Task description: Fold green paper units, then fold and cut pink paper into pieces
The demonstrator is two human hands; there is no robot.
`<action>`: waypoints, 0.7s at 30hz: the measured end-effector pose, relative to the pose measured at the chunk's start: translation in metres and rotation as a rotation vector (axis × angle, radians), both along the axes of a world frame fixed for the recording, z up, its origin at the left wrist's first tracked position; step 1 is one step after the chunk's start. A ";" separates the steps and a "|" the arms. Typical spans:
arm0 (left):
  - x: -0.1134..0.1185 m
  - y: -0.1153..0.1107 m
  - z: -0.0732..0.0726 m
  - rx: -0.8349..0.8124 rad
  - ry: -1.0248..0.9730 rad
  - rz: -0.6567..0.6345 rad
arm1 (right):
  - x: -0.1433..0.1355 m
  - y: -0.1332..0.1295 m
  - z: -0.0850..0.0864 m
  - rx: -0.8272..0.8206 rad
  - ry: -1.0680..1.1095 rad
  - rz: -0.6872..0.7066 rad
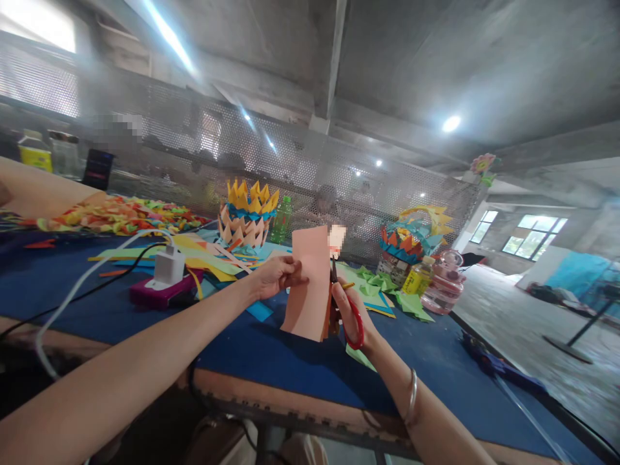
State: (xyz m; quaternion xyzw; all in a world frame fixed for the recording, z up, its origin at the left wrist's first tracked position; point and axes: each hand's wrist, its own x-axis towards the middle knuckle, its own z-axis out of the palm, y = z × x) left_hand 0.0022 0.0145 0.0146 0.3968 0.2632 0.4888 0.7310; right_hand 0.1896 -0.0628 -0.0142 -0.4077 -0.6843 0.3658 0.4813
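Observation:
Pale orange paper (307,284) stands upright above the blue table, pinched at its left edge by my left hand (281,274). My right hand (351,310) is closed on red-handled scissors (359,328), whose dark blades point up along the paper's right edge. Whether the blades are apart is too small to tell. A yellow-tipped object, perhaps a pencil, shows by my right fingers. Behind the paper, part of my right hand's grip is hidden.
A purple power strip (145,294) with a white charger and cables lies left. Folded-paper baskets (245,219) stand at the back, beside a green bottle (282,219). Coloured scraps (126,216) pile back left. A pink bottle (443,284) and green paper pieces (414,305) sit right.

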 end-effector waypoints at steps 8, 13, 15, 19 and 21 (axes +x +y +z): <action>0.000 -0.002 0.002 -0.003 0.062 -0.010 | -0.003 -0.001 0.002 0.059 0.000 -0.098; 0.000 -0.002 0.002 -0.008 0.064 -0.007 | -0.004 -0.002 0.002 0.055 0.011 -0.092; 0.000 -0.002 0.002 -0.009 0.056 -0.002 | -0.005 -0.003 0.001 0.043 0.023 -0.102; 0.001 -0.001 0.002 -0.006 0.039 0.001 | -0.006 -0.004 0.002 -0.017 0.048 -0.122; 0.001 -0.002 0.002 0.000 0.030 -0.004 | -0.007 -0.005 0.003 -0.034 0.051 -0.125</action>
